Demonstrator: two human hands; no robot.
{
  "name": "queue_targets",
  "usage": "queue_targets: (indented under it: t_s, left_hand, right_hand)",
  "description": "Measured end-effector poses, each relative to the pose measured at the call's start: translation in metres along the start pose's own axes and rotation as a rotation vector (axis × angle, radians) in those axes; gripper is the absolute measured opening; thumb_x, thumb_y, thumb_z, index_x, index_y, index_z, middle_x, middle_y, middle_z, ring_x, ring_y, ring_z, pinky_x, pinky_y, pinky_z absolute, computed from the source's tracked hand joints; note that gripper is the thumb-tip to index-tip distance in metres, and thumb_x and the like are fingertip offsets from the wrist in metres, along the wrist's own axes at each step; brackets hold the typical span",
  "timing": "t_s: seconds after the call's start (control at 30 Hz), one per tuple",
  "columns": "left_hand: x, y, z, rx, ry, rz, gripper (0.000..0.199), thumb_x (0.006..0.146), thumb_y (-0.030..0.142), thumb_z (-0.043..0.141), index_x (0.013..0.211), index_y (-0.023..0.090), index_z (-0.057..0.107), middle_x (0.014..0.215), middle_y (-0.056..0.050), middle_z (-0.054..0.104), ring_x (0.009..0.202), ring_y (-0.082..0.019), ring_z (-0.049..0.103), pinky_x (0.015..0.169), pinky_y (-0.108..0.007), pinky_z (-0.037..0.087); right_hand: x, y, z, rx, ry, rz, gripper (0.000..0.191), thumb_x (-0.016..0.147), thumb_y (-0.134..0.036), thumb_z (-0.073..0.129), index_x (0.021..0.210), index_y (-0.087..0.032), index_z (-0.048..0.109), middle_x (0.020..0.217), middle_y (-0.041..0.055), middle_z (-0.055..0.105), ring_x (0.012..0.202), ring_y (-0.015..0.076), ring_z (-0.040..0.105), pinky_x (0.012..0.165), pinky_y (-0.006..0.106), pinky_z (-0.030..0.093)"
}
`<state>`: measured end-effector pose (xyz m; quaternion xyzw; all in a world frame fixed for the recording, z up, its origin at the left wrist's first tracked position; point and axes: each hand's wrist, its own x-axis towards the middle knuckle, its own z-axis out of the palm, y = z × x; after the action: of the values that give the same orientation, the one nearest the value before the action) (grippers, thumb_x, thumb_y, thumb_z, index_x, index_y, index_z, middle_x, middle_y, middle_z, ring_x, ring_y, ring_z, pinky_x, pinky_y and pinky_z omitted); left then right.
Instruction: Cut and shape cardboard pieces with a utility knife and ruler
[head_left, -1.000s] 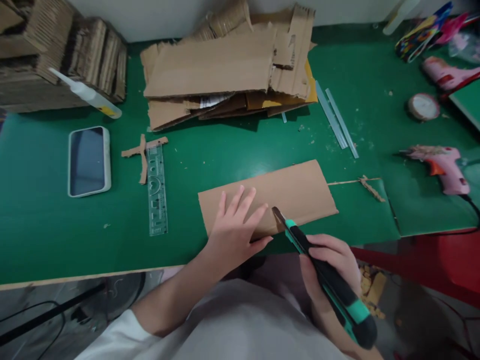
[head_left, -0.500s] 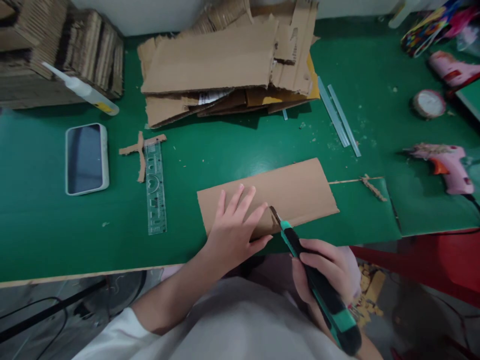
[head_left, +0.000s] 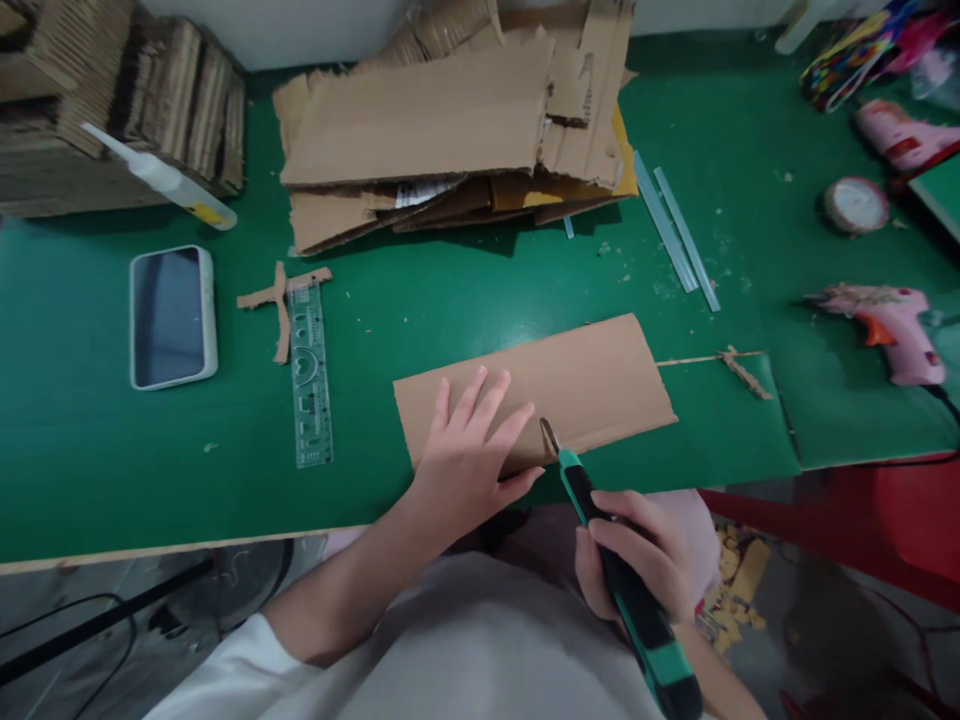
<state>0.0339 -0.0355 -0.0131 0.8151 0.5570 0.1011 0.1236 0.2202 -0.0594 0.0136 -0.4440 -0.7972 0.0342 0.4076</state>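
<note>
A rectangular piece of brown cardboard (head_left: 592, 375) lies near the table's front edge, slightly slanted. My left hand (head_left: 469, 450) rests flat on its left half with the fingers spread. In my right hand (head_left: 641, 550) is a black and teal cutting tool (head_left: 619, 565), its fingers wrapped around the handle. The thin metal blade at the tool's tip is over the cardboard, just right of my left index finger. Whether the blade touches the surface I cannot tell. The tool's lower end reaches the bottom of the view.
A clear ruler (head_left: 309, 380) and a cross of cardboard strips (head_left: 280, 295) lie left, beside a phone (head_left: 172, 318). Behind is a cardboard pile (head_left: 420, 120). Glue sticks (head_left: 667, 225), a roll of tape (head_left: 856, 206) and a pink glue gun (head_left: 892, 325) are on the right.
My right hand and the cutting tool have shifted slightly left and down. My left hand and the cardboard stay nearly in place.
</note>
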Motion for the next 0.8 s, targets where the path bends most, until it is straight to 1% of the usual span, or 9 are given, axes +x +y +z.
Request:
queue_targets:
  t_s: [0.1, 0.2, 0.27, 0.4, 0.53, 0.73, 0.8]
  left_hand:
    - [0.0, 0.0, 0.0, -0.006, 0.004, 0.0, 0.054, 0.079, 0.05, 0.057, 0.123, 0.018, 0.054, 0.144, -0.018, 0.036, 0.136, -0.037, 0.025, 0.109, -0.061, 0.014]
    - [0.0, 0.0, -0.001, -0.01, -0.002, -0.002, 0.055, 0.079, 0.05, 0.057, 0.124, 0.018, 0.054, 0.144, -0.018, 0.036, 0.136, -0.038, 0.025, 0.109, -0.061, 0.014]
    - [0.0, -0.001, -0.001, -0.011, -0.004, -0.002, 0.055, 0.08, 0.05, 0.056, 0.124, 0.018, 0.054, 0.144, -0.018, 0.036, 0.136, -0.037, 0.024, 0.109, -0.061, 0.014]
    - [-0.001, -0.001, -0.001, -0.009, 0.0, 0.003, 0.054, 0.081, 0.05, 0.054, 0.124, 0.018, 0.053, 0.144, -0.018, 0.036, 0.137, -0.037, 0.024, 0.109, -0.061, 0.013]
    - [-0.001, -0.001, 0.001, -0.011, 0.012, 0.01, 0.055, 0.081, 0.051, 0.054, 0.125, 0.017, 0.053, 0.143, -0.018, 0.037, 0.136, -0.037, 0.024, 0.108, -0.061, 0.014]
    - [-0.002, -0.004, 0.006, -0.011, 0.019, 0.02, 0.057, 0.083, 0.055, 0.049, 0.127, 0.018, 0.052, 0.144, -0.019, 0.036, 0.137, -0.037, 0.023, 0.108, -0.062, 0.012]
    - [-0.002, -0.005, 0.007, -0.009, 0.019, 0.02, 0.059, 0.083, 0.057, 0.049, 0.127, 0.018, 0.051, 0.144, -0.018, 0.036, 0.137, -0.037, 0.022, 0.108, -0.062, 0.012]
  right_hand:
    - [-0.003, -0.002, 0.001, 0.038, 0.012, 0.007, 0.015, 0.067, -0.012, 0.062, 0.077, -0.021, 0.055, 0.083, 0.0018, 0.059, 0.065, 0.0111, 0.056, 0.053, 0.026, 0.049]
    - [-0.008, -0.003, 0.004, 0.091, 0.094, 0.044, 0.015, 0.066, -0.01, 0.061, 0.075, -0.02, 0.055, 0.085, 0.0018, 0.058, 0.068, 0.0109, 0.057, 0.056, 0.025, 0.05]
    - [-0.013, -0.004, 0.005, 0.107, 0.119, 0.052, 0.014, 0.067, -0.01, 0.061, 0.075, -0.02, 0.055, 0.087, 0.0014, 0.059, 0.071, 0.0115, 0.058, 0.058, 0.025, 0.051]
    - [-0.024, -0.004, 0.002, 0.11, 0.089, 0.076, 0.013, 0.068, -0.01, 0.061, 0.077, -0.018, 0.056, 0.09, 0.0024, 0.059, 0.077, 0.0123, 0.061, 0.065, 0.025, 0.053]
    - [-0.033, -0.006, 0.0, 0.069, 0.11, 0.081, 0.011, 0.07, -0.01, 0.061, 0.075, -0.018, 0.056, 0.089, 0.0018, 0.06, 0.073, 0.0105, 0.06, 0.063, 0.023, 0.053]
    - [-0.049, -0.007, -0.001, 0.122, 0.152, 0.126, 0.011, 0.07, -0.01, 0.06, 0.078, -0.017, 0.058, 0.089, 0.0042, 0.061, 0.075, 0.0124, 0.062, 0.064, 0.024, 0.054]
    - [-0.054, -0.008, -0.004, 0.108, 0.132, 0.134, 0.012, 0.07, -0.012, 0.061, 0.081, -0.018, 0.059, 0.09, 0.0043, 0.061, 0.075, 0.0131, 0.062, 0.064, 0.025, 0.055]
